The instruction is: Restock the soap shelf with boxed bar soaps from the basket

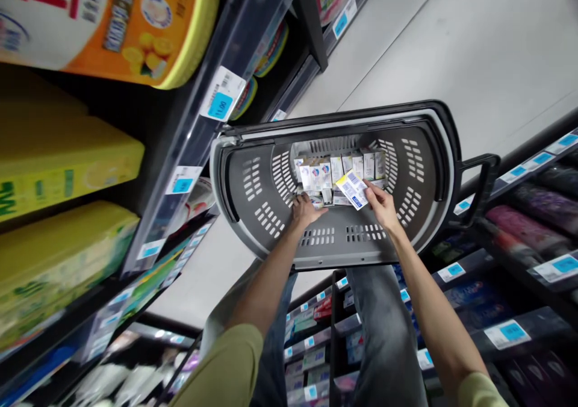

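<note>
My right hand [380,203] pinches a small flat box [352,189] by its right edge. The box is white with a yellow end and shows blue print and a barcode-like patch. Under it, several small white boxes [336,169] stand in rows at the bottom of a dark grey shopping basket [253,214]. My left hand [307,211] reaches into the basket's near left side, fingers spread and thumb pointing right. Its fingertips are at the boxes by the left inner wall; whether they touch one I cannot tell.
Shelves hold a large orange tub with a yellow lid [135,27] and yellow boxes [67,166] on the left. At right are shelves of packaged goods [519,229] with price tags. The basket's black handle [485,184] juts out rightward. Pale floor [497,52] lies beyond.
</note>
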{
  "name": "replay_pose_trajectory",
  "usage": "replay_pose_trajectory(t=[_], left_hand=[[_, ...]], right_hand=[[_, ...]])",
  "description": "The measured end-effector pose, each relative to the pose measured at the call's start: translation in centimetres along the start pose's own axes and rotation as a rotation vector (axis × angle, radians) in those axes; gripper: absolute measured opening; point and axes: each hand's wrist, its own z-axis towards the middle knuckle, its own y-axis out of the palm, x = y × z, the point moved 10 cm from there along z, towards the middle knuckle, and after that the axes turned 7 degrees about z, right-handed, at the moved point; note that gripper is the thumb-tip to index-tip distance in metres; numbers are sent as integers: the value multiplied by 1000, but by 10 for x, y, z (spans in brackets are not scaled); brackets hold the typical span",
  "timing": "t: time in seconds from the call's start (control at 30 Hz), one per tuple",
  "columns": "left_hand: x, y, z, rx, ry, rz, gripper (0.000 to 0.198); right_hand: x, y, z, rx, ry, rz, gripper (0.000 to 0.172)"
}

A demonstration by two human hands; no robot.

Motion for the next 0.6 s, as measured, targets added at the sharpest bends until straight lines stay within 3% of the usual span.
replay_pose_trajectory(t=[0.2,0.37,0.47,0.6], left_hand=[[15,0,-12,149,-172,-45,84],[5,-16,-44,188,-81,-148,78],[-3,-39,-82,219,15,-199,77],[-25,-84,-162,275,40,-429,84]], right_hand=[[5,8,-11,30,23,-3,67],[-8,16,-32,46,48,21,62],[-29,20,-56,54,68,81,63],[-84,21,-109,40,45,200,66]])
